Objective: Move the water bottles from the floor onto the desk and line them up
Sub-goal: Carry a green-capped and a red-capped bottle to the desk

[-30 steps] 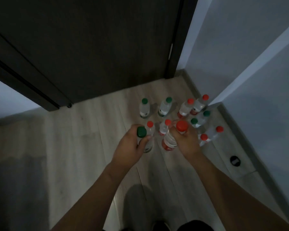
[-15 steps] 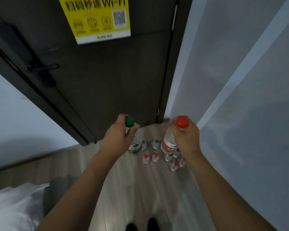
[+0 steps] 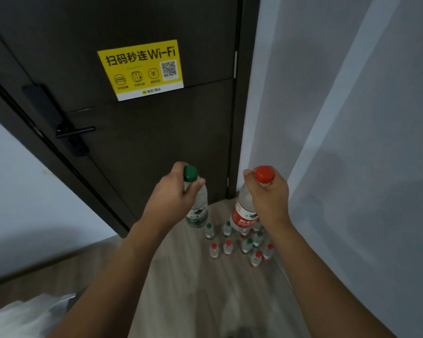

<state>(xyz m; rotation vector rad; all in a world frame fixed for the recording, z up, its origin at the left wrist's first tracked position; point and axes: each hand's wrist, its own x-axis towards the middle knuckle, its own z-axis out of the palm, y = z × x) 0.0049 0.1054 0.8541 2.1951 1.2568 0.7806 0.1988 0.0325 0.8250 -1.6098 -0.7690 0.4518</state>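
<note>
My left hand [image 3: 174, 198] grips the neck of a green-capped water bottle [image 3: 197, 211], which hangs upright in the air. A red-capped water bottle [image 3: 244, 215] with a red label hangs the same way from my right hand [image 3: 270, 198], held just under its cap. Far below, several more bottles [image 3: 239, 245] with red and green caps stand clustered on the wooden floor [image 3: 181, 289] in the corner by the door. No desk is in view.
A dark door [image 3: 144, 132] with a yellow Wi-Fi sticker [image 3: 141, 69] and a black lever handle [image 3: 73, 132] stands straight ahead. A pale wall [image 3: 352, 142] runs along the right. Something white [image 3: 22, 315] lies at the bottom left.
Both hands have lifted their bottles off the floor and risen well above the cluster. The view has tilted up, showing the whole sticker and the door handle.
</note>
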